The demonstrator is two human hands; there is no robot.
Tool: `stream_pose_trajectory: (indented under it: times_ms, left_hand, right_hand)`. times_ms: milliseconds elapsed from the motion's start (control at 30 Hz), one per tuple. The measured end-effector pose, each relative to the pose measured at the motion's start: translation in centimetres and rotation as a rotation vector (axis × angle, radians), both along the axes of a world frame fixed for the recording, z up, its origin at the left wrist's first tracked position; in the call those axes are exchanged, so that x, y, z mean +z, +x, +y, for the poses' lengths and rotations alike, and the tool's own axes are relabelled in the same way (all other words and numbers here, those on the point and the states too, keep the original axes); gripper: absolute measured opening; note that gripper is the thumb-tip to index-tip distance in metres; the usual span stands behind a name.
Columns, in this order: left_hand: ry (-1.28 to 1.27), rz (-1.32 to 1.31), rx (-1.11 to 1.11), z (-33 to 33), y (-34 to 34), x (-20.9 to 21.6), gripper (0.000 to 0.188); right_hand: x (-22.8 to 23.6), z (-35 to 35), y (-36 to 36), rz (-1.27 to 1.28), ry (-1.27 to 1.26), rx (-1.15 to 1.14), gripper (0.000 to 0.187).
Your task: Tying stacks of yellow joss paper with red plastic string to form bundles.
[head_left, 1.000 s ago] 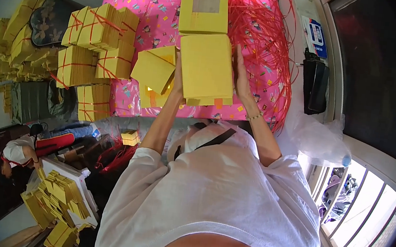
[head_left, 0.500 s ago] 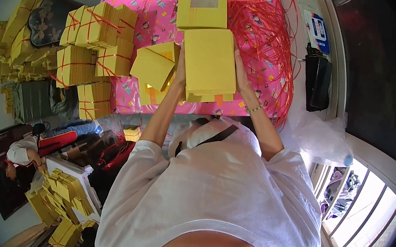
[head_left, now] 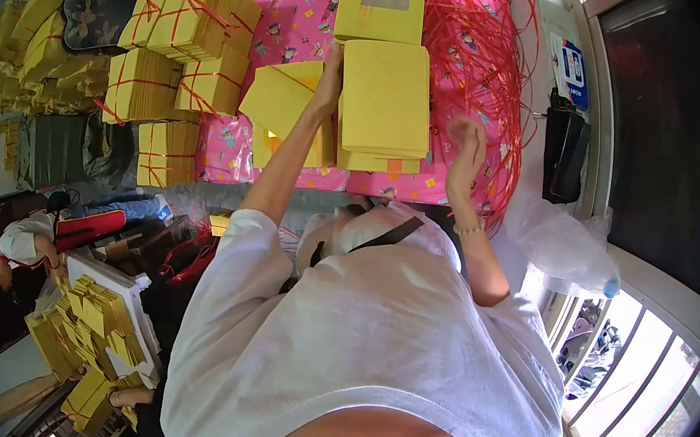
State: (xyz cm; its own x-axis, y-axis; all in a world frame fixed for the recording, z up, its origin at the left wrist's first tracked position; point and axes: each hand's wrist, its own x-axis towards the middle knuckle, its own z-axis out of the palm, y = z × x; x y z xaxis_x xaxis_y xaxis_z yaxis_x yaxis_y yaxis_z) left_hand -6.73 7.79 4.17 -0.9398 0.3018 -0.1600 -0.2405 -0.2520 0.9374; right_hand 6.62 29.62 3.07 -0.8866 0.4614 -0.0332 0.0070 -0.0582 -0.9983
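A thick stack of yellow paper envelopes (head_left: 386,97) lies squared up on the pink table in front of me. My left hand (head_left: 329,87) rests along the left side of this stack, fingers stretched out and pointing away from me. Off to the stack's right, touching nothing, my right hand (head_left: 467,156) is raised with its fingers loosely bent and a little blurred. Just beyond the stack lies another yellow pile (head_left: 381,6) with a grey rectangle on top. Loose yellow envelopes (head_left: 281,107) lie askew beside my left forearm.
Red plastic strapping (head_left: 485,53) sprawls over the right of the pink tablecloth (head_left: 283,8). Several bundles (head_left: 145,83) tied with red strap are piled at the left. A clear plastic bag (head_left: 566,252) hangs at right. At lower left, a person (head_left: 28,238) is beside more envelopes.
My right hand has come off the stack's right side and moved out to the right. My left hand stays at the left side. The whole view has shifted slightly.
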Motion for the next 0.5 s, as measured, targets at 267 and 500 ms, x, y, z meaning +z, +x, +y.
stream_pose_trajectory:
  times_ms: [267,500]
  left_hand:
    - [-0.012,-0.126,-0.116,-1.1,-2.9,-1.1,0.074]
    - [-0.157,-0.088,-0.234,-1.5,-4.2,-3.1,0.076]
  right_hand:
    - [1.1,-3.8,7.5,0.038,0.548,0.557,0.011]
    - [0.1,-7.8,4.4,0.250,0.914,0.579,0.014]
